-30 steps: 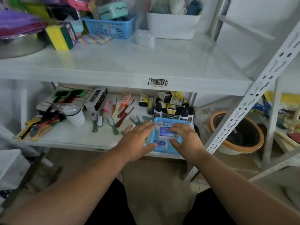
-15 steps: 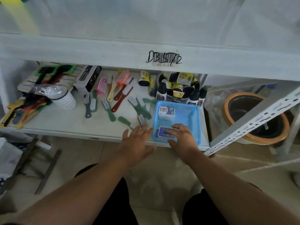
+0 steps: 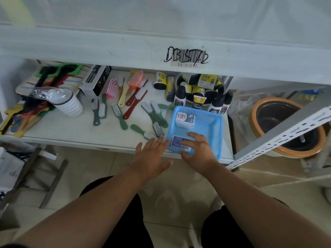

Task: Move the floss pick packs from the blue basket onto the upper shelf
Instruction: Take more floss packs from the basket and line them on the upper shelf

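Right hand (image 3: 198,151) curls over the near floss pick pack (image 3: 177,143) in the blue basket (image 3: 213,126) (grip unclear); left hand (image 3: 152,154) flat, fingers spread, beside it.

A white lower shelf (image 3: 71,130) carries the blue basket (image 3: 214,130) at its front right corner. Just behind the basket stands a cluster of black-and-yellow bottles (image 3: 198,92). Left of the basket lie scattered green brushes (image 3: 119,113), red and pink ones further back, then a white cup (image 3: 69,104) and a black-and-white box (image 3: 97,80).
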